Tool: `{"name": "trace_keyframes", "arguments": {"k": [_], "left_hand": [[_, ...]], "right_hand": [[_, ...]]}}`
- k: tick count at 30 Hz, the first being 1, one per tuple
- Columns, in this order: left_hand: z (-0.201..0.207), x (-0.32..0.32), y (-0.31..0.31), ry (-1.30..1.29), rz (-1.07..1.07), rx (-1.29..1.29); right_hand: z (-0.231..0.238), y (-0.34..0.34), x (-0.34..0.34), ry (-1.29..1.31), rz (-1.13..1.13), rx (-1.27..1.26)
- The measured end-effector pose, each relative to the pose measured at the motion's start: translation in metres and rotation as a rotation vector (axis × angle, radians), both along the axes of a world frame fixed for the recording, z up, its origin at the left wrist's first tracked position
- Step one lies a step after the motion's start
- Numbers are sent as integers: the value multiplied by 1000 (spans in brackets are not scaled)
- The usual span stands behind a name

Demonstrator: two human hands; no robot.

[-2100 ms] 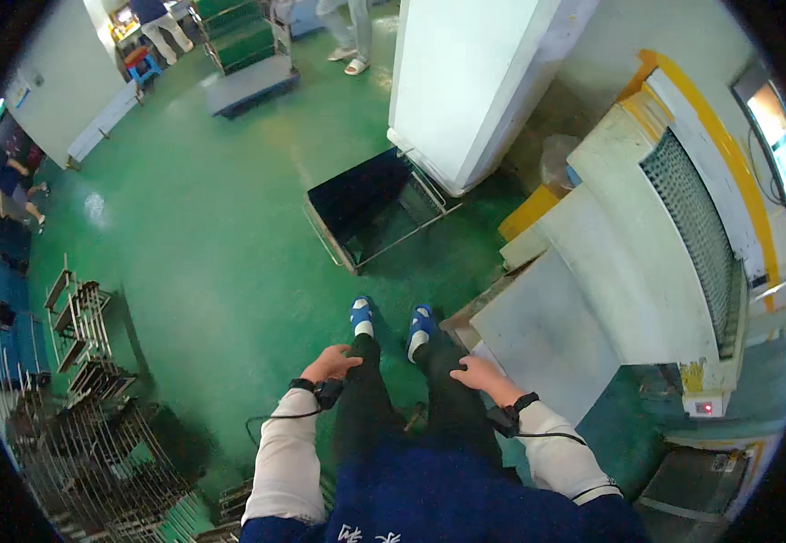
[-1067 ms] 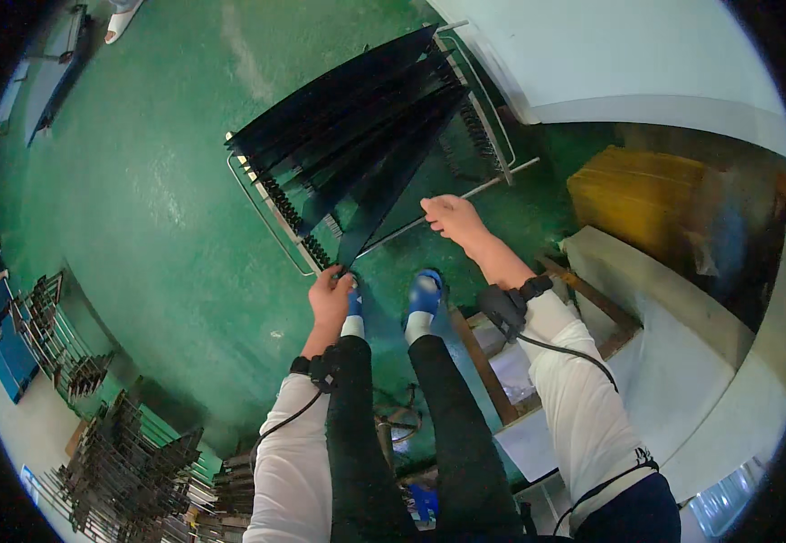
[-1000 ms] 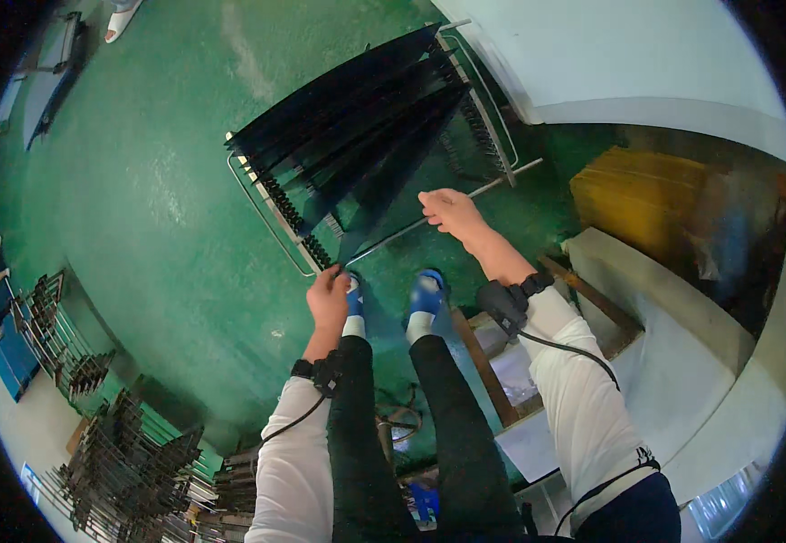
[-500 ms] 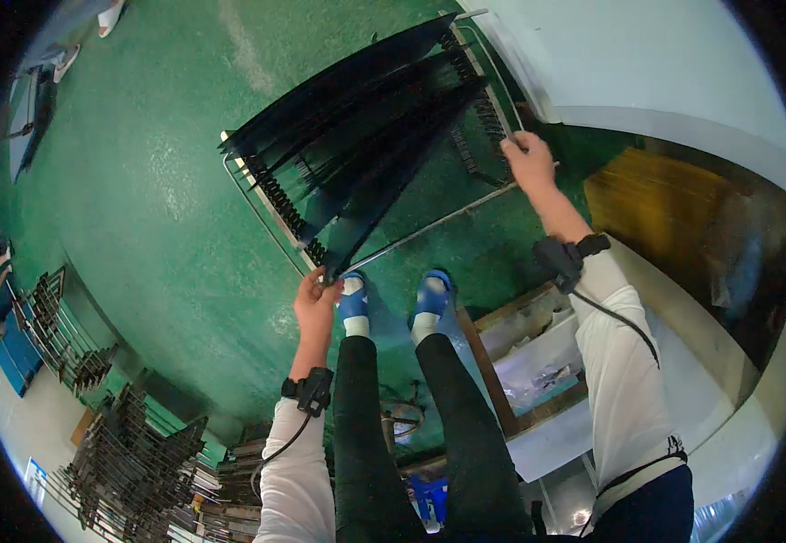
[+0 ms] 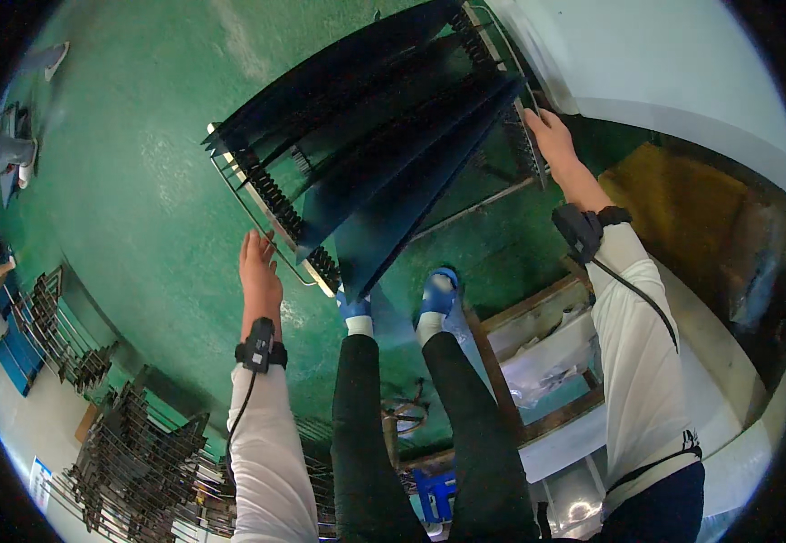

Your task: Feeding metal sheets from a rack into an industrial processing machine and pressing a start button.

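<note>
A rack (image 5: 271,213) with light-coloured side bars, black spring-like coils and wire side rails sits in front of me. Several dark, thin panels (image 5: 393,195) lie across it, fanned out and slanting between the coil rows. At the left side rail is my left hand (image 5: 260,276), its fingers stretched and apart; the fingertips come up to the wire, and firm contact cannot be made out. My right hand (image 5: 560,149) has its fingers closed round the right side rail, partly hidden behind it.
Both feet in blue slippers (image 5: 441,282) stand close to the rack's near edge. To the right are a wooden-framed box (image 5: 538,357) with plastic inside and a large white surface (image 5: 682,63). Stacked metal racks (image 5: 131,462) fill the lower left. Another person's legs (image 5: 13,149) show far left.
The left hand has left the rack's near corner and moved left along its side rail, fingers opening. The rack looks larger and nearer, and its panels have shifted. The right hand moved slightly up and right.
</note>
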State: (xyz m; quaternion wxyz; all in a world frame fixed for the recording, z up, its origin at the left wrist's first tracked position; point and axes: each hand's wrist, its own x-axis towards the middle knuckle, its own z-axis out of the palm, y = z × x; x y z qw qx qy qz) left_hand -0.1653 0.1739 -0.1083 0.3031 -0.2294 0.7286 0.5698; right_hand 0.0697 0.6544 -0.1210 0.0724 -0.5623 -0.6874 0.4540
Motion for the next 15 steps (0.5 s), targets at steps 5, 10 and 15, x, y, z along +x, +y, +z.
{"name": "trace_keyframes", "arguments": {"k": [5, 10, 15], "left_hand": [[-9, -17, 23, -111, 167, 180], [-24, -43, -11, -232, 172, 320], [-10, -26, -60, -274, 157, 193]], "right_hand": [[19, -15, -12, 33, -70, -44], [-23, -30, 25, -120, -6, -18], [-32, -94, 72, -71, -87, -116]]}}
